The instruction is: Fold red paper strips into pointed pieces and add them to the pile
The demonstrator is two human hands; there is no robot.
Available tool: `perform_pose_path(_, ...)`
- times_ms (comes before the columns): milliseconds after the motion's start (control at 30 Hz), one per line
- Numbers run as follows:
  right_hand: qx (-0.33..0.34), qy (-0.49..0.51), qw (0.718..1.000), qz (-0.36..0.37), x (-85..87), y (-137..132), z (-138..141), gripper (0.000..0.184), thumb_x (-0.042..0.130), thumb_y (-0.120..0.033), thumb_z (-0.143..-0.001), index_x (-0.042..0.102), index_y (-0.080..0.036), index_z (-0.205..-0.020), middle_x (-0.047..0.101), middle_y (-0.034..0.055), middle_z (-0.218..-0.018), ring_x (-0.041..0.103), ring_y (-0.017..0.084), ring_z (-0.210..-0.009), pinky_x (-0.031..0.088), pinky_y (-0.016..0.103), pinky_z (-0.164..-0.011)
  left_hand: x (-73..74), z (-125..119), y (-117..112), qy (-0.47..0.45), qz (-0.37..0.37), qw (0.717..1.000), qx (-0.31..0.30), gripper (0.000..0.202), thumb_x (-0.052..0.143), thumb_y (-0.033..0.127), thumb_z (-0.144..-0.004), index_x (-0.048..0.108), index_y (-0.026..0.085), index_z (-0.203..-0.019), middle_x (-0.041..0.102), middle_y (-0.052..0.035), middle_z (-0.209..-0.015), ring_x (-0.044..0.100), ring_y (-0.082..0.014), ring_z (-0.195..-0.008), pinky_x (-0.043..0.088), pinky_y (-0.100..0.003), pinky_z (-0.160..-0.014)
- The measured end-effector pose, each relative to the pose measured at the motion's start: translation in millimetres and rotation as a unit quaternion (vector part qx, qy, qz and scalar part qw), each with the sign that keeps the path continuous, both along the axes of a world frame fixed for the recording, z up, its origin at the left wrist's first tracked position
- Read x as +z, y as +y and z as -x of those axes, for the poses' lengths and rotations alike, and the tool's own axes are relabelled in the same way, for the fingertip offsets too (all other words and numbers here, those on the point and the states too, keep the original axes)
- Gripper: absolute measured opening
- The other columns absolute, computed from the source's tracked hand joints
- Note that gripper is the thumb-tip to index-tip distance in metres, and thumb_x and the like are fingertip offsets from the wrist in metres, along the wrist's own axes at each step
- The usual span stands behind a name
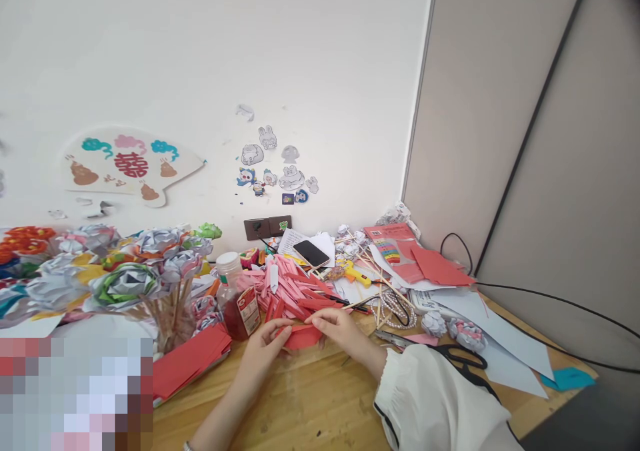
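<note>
My left hand [264, 348] and my right hand [339, 328] meet over a small piece of red paper [301, 336] just above the wooden table [310, 398]. Both pinch it, the left at its left edge and the right at its upper right edge. A white sleeve covers my right forearm. Right behind the hands lies a heap of folded pink and red paper strips [290, 288].
A red-liquid bottle [239, 298] stands left of the hands, beside a stack of red paper sheets [187, 364]. Paper flowers [125, 278] fill the left. Black scissors [460, 358], a phone [311, 253], a yellow glue gun [356, 274], wooden sticks and cables lie to the right.
</note>
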State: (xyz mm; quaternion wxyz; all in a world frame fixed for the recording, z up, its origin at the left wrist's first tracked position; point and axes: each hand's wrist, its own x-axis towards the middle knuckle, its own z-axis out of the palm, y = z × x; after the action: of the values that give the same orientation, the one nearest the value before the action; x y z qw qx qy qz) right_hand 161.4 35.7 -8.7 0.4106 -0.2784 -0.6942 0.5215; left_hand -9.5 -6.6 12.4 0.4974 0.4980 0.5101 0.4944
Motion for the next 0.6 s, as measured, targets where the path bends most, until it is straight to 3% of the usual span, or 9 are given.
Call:
perform_pose_path(267, -0.033, -0.095, 0.994, -0.045, -2.1, 0.9, 0.4, 0.029, 0.049, -0.038, -0.072, 0.06, -0.014, -0.083, 0.056, 0.0016, -0.068, 0.048, 0.01, -0.057, 0.036, 0.019, -0.051, -6.4, -2.7, 2.3, 0.058, -0.028, 0.998, -0.001, 0.027, 0.061, 0.038, -0.058, 0.055, 0.015, -0.071, 0.055, 0.0039, -0.054, 0.051, -0.0109, -0.046, 0.047, -0.024, -0.044)
perform_pose_path(600, -0.052, -0.119, 0.988, -0.088, -1.5, 2.6, 0.2, 0.02, 0.048, -0.029, -0.073, 0.061, -0.014, -0.076, 0.057, 0.0011, -0.069, 0.048, 0.011, -0.062, 0.036, 0.02, -0.056, -8.8, -2.3, 3.7, 0.031, 0.007, 0.999, -0.011, 0.03, 0.062, 0.041, -0.055, 0.055, 0.014, -0.065, 0.054, 0.0044, -0.051, 0.05, -0.01, -0.045, 0.044, -0.022, -0.044)
